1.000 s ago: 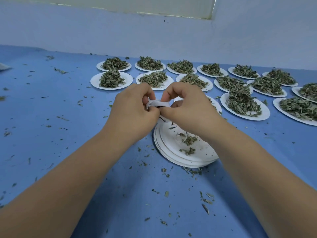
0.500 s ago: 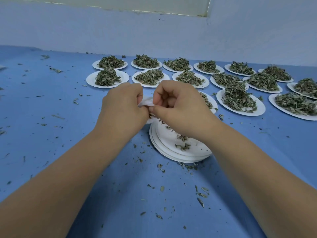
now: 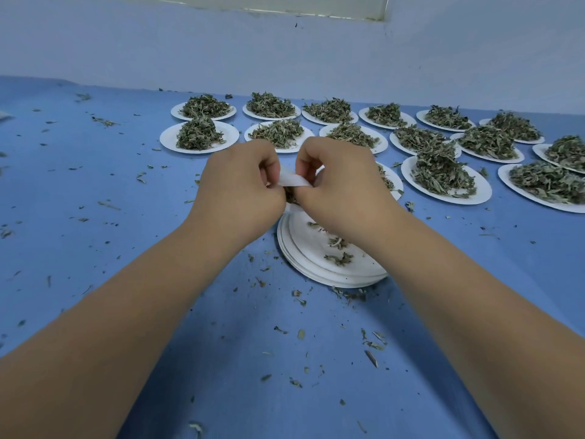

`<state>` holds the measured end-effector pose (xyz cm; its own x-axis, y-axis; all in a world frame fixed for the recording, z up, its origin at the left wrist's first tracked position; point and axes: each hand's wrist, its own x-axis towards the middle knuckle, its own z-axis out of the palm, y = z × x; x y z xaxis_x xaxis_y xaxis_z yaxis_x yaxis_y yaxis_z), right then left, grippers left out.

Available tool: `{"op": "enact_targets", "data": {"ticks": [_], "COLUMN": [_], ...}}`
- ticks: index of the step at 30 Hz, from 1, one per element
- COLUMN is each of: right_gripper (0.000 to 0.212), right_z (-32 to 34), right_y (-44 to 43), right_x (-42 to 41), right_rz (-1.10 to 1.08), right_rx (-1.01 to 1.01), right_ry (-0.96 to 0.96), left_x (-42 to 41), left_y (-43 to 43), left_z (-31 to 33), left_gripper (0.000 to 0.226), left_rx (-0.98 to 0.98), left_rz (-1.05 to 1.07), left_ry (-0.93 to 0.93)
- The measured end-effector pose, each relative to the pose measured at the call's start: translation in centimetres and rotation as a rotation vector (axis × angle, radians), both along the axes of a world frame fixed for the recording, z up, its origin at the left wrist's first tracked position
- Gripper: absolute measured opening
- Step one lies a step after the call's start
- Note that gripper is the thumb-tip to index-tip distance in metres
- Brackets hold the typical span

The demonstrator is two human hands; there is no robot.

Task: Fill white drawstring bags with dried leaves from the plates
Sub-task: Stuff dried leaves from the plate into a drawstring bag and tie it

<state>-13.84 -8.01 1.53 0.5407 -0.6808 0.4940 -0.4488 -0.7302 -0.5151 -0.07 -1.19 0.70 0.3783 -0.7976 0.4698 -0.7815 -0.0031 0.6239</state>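
A small white drawstring bag is held between both hands over the blue table. My left hand pinches its left side and my right hand pinches its right side, fingers curled. Dark dried leaves show at the bag's mouth between the thumbs; most of the bag is hidden by my hands. Below them lies a stack of white plates with a few leaf scraps on top. Another plate with leaves is partly hidden behind my right hand.
Several white plates heaped with dried leaves stand in rows at the back and right, such as one plate and another plate. Leaf crumbs are scattered over the blue table. A pale wall bounds the far edge.
Both hands stay together on the bag. More of the bag's white top edge now shows between the fingers, and the view has shifted slightly.
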Motion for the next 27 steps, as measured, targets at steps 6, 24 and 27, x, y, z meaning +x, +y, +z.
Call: {"op": "enact_targets", "data": {"ticks": [6,24,27], "right_gripper": [0.014,0.015,0.007], "right_z": [0.4,0.5,0.9], "right_y": [0.3,-0.9,-0.8], "right_x": [0.4,0.0,-0.2], "right_rz": [0.097,0.061,0.097], "right_rx": [0.146,0.246,0.297], "right_ry": [-0.119,-0.112,-0.137], "left_x": [0.2,0.4,0.4], "left_y": [0.2,-0.3,-0.3], "left_z": [-0.5,0.8,0.8], "left_gripper": [0.010,0.020,0.016], "left_rx": [-0.011,0.112,0.134], "left_rz": [0.102,-0.177,-0.166], "left_ry": [-0.141,0.613,0.579]}}
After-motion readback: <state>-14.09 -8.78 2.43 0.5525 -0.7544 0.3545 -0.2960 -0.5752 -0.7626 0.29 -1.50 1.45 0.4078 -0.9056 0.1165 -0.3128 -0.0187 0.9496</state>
